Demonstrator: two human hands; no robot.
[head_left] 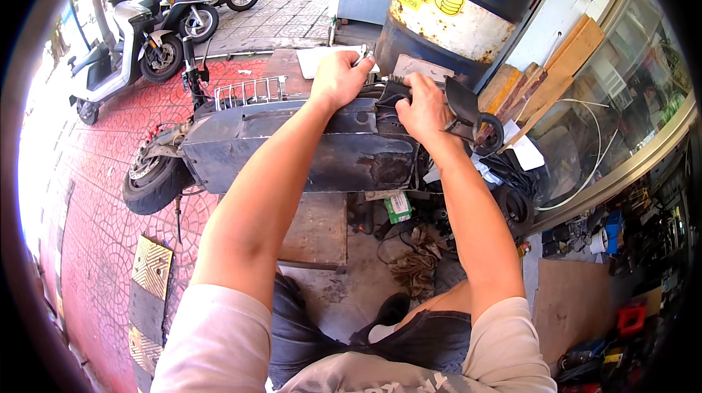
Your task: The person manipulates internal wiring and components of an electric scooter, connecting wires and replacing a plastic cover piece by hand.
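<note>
The scooter lies on its side mid-scene, the left hand curled over its far edge, its hold impossible to tell, the right hand closed on a black flap.

Wooden stand, dark scooter apparently atop; floor — crumpled rag

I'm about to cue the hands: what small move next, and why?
I'd probably ease the left hand slightly right, toward the right hand: the left grips a small shiny metal piece, the right is at a black flap by the scooter body, and the hands are apart.
</note>
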